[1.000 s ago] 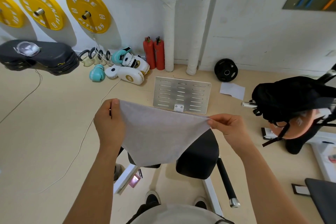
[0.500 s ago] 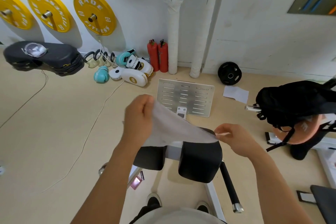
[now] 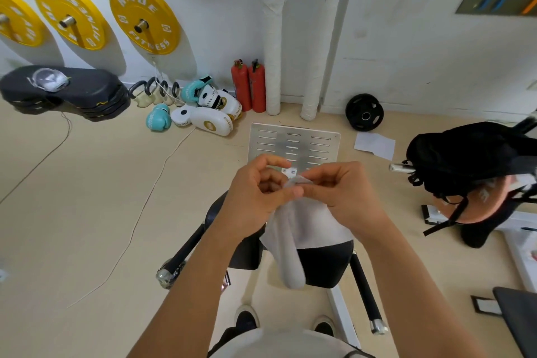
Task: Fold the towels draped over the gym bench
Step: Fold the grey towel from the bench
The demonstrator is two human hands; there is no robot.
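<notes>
Left hand and right hand pinch pale grey cloth towel corners together above black padded bench; grip apparently fingertip-only.

much of the black padded gym bench is hidden by the hanging white cloth towel and both forearms.

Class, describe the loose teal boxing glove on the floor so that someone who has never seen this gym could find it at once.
Start at the white wall where the yellow weight plates hang, and drop to the floor below the right-hand plate. There, left of the two red fire extinguishers, gear lies in a heap; the teal boxing glove lies at its left front edge. It lies beside white pads, apart from the other teal glove.
</notes>
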